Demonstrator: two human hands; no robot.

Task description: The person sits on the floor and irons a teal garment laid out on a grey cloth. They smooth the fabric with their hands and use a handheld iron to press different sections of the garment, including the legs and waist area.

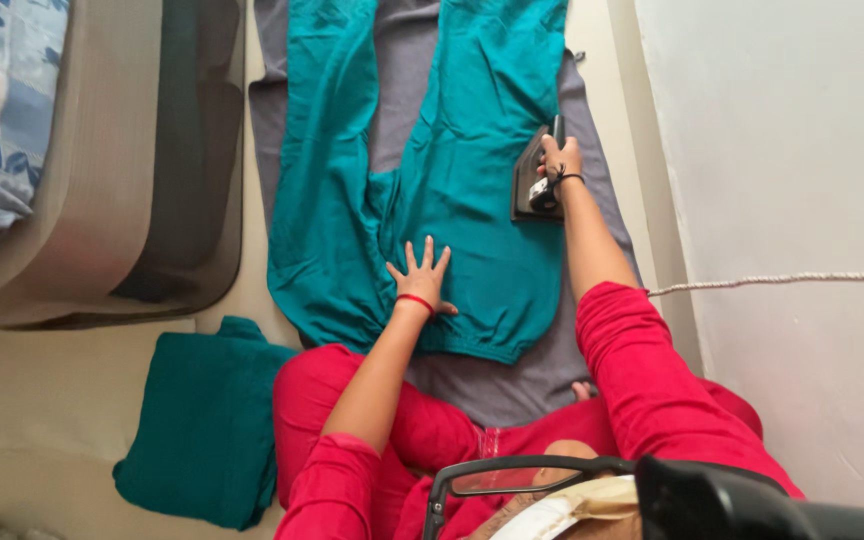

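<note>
Right hand [559, 160] clenched on iron [535, 185], parked at right edge of teal trousers [472, 180]. Left hand [422, 278] flat, fingers spread, pinning waist end. Legs run lengthwise away from person, on grey mat [512, 380].

one iron [535, 180] on one teal pair of trousers [422, 170], one grey cloth [512, 385] under them, one folded teal garment [202, 430] beside them, two hands.

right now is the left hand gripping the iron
No, the left hand lies flat with fingers spread on the teal trousers, while the right hand grips the iron.
</note>
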